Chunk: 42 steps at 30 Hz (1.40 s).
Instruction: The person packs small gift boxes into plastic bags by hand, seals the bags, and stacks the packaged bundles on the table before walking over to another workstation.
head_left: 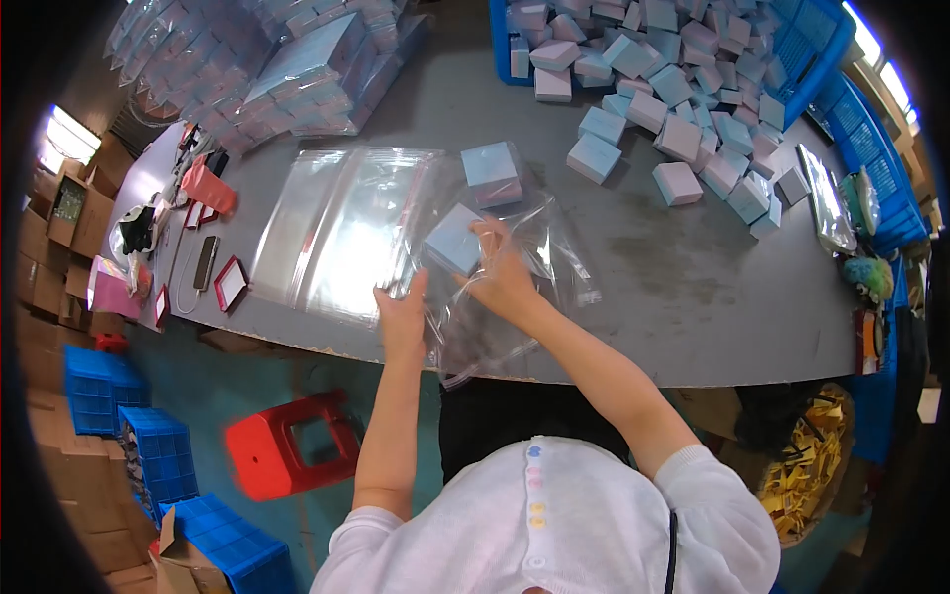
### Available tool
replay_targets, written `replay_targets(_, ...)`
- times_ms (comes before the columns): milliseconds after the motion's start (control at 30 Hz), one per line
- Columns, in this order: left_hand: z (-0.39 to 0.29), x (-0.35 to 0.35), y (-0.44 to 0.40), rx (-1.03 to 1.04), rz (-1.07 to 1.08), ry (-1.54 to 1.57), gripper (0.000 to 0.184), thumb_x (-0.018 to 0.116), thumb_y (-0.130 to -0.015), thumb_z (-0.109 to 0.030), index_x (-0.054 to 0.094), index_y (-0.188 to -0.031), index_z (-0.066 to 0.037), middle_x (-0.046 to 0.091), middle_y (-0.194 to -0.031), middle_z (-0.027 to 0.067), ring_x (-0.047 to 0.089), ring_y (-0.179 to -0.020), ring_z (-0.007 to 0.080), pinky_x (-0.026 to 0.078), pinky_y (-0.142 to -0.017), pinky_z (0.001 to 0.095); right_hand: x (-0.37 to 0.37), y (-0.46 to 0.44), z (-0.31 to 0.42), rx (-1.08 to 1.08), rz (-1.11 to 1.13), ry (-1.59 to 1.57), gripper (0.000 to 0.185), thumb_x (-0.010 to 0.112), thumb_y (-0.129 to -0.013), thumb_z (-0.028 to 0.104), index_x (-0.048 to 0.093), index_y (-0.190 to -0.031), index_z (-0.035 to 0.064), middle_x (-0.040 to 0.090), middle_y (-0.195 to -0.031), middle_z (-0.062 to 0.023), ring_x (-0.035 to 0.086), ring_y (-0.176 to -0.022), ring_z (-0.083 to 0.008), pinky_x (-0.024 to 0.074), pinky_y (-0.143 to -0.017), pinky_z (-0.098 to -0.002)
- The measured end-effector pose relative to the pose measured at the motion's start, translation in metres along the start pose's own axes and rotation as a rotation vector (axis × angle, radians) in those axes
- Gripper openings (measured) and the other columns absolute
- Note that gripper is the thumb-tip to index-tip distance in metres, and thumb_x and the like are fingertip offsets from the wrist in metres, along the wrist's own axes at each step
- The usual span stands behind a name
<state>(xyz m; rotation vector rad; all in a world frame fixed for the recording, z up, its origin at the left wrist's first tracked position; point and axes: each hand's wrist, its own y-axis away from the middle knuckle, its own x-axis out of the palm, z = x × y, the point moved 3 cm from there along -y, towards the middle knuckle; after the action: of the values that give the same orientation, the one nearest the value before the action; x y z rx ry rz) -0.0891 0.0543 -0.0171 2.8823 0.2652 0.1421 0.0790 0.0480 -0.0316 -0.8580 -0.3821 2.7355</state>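
A small light blue and pink box (453, 241) lies under the fingers of my right hand (503, 277), which grips its right side. This box is at a clear plastic bag (485, 332) spread over the table's front edge; whether it is fully inside I cannot tell. Just beyond it, a second box (492, 170) rests in or under the clear film. My left hand (403, 317) is at the bag's left side, its thumb raised and its other fingers bent on the film. To its left lies a stack of flat clear bags (346, 228).
Many loose boxes (678, 139) spill from a blue crate (821, 59) at the back right of the grey table (614, 297). Filled bags of boxes (307, 74) are piled at the back left. A phone-like device (206, 262) lies at left; a red stool (287, 445) stands below.
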Motion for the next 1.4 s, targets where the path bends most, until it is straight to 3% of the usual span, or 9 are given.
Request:
replay_targets(133, 0.029, -0.002, 0.008, 0.007, 0.232, -0.008, 0.019, 0.065, -0.092, -0.014, 0.060, -0.077, -0.003, 0.055, -0.060, 0.0007, 0.051, -0.051, 0.0091, 0.039, -0.048, 0.0246, 0.033, -0.030, -0.003, -0.134, -0.060, -0.009, 0.060, 0.080, -0.071, 0.022, 0.047, -0.117, 0.0011, 0.030, -0.141, -0.0253, 0.036, -0.129, -0.0438, 0.0391, -0.103, -0.0478)
replay_targets(367, 0.044, 0.034, 0.024, -0.167, 0.383, 0.126, 0.014, 0.064, -0.091, -0.012, 0.061, -0.082, -0.003, 0.054, -0.063, 0.0005, 0.050, -0.053, 0.0092, 0.040, -0.048, 0.0235, -0.022, -0.025, -0.017, -0.262, -0.068, 0.711, 0.066, 0.072, -0.079, 0.032, 0.047, -0.135, 0.0093, 0.034, -0.145, -0.0189, 0.035, -0.129, -0.0451, 0.0358, -0.107, -0.0519)
replay_targets(467, 0.047, 0.027, 0.008, -0.190, 0.339, 0.182, 0.014, 0.064, -0.091, -0.011, 0.060, -0.080, -0.003, 0.052, -0.062, -0.0008, 0.049, -0.051, 0.0095, 0.040, -0.048, 0.0248, -0.102, -0.009, -0.017, -0.361, 0.881, 0.654, 0.057, 0.069, -0.081, 0.027, 0.052, -0.132, 0.0078, 0.048, -0.137, -0.0194, 0.046, -0.124, -0.0379, 0.0371, -0.107, -0.0475)
replay_targets(567, 0.060, -0.004, -0.004, -0.241, 0.447, 0.043, 0.015, 0.067, -0.090, -0.014, 0.061, -0.096, -0.002, 0.057, -0.080, 0.0029, 0.053, -0.061, 0.0108, 0.044, -0.054, 0.0257, -0.178, -0.054, -0.032, 0.331, 0.408, -0.146, 0.055, 0.070, -0.079, 0.027, 0.054, -0.128, 0.0065, 0.056, -0.127, -0.0173, 0.050, -0.117, -0.0346, 0.0403, -0.103, -0.0404)
replay_targets(633, 0.047, -0.010, 0.009, -0.028, 0.255, -0.109, 0.028, 0.069, -0.086, -0.015, 0.057, -0.108, -0.002, 0.055, -0.095, 0.0068, 0.054, -0.076, 0.0139, 0.047, -0.065, 0.0291, -0.170, -0.090, -0.113, 0.014, -0.326, 0.505, 0.060, 0.073, -0.077, 0.030, 0.051, -0.130, 0.0117, 0.047, -0.133, -0.0218, 0.042, -0.122, -0.0412, 0.0398, -0.101, -0.0477)
replay_targets(767, -0.026, 0.007, 0.057, 0.726, 0.031, -0.626, 0.070, 0.075, -0.076, -0.017, 0.041, -0.135, -0.005, 0.041, -0.132, 0.0149, 0.044, -0.119, 0.0260, 0.039, -0.099, 0.0423, -0.138, -0.088, -0.164, 0.015, -0.241, 0.790, 0.065, 0.071, -0.079, 0.033, 0.047, -0.137, 0.0170, 0.040, -0.136, -0.0199, 0.040, -0.119, -0.0465, 0.0363, -0.099, -0.0573)
replay_targets(1033, 0.038, 0.066, 0.041, 0.907, 0.355, -1.194, 0.058, 0.074, -0.074, -0.018, 0.053, -0.127, -0.006, 0.049, -0.131, 0.0134, 0.045, -0.120, 0.0342, 0.035, -0.100, 0.0478, -0.255, -0.013, -0.169, 0.269, -0.551, 1.043, 0.061, 0.072, -0.078, 0.028, 0.051, -0.136, 0.0305, 0.038, -0.138, -0.0202, 0.046, -0.116, -0.0422, 0.0408, -0.096, -0.0502)
replay_targets(1233, 0.023, 0.043, 0.023, 0.771, 0.435, -0.720, 0.019, 0.064, -0.083, -0.005, 0.069, -0.102, -0.001, 0.066, -0.103, 0.0121, 0.059, -0.098, 0.0294, 0.047, -0.084, 0.0376, -0.263, -0.014, -0.150, 0.342, -0.512, 0.466, 0.071, 0.075, -0.074, 0.016, 0.049, -0.139, 0.0267, 0.038, -0.140, -0.0205, 0.054, -0.115, -0.0352, 0.0480, -0.092, -0.0443)
replay_targets(1400, -0.017, 0.034, 0.043, 0.758, 0.343, -0.570, 0.018, 0.058, -0.087, -0.002, 0.069, -0.101, 0.000, 0.067, -0.101, 0.0130, 0.061, -0.094, 0.0285, 0.048, -0.081, 0.0359, -0.181, 0.025, 0.012, -0.141, 0.398, -0.464, 0.079, 0.080, -0.065, 0.012, 0.052, -0.139, 0.0127, 0.046, -0.138, -0.0123, 0.046, -0.126, -0.0251, 0.0365, -0.105, -0.0390)
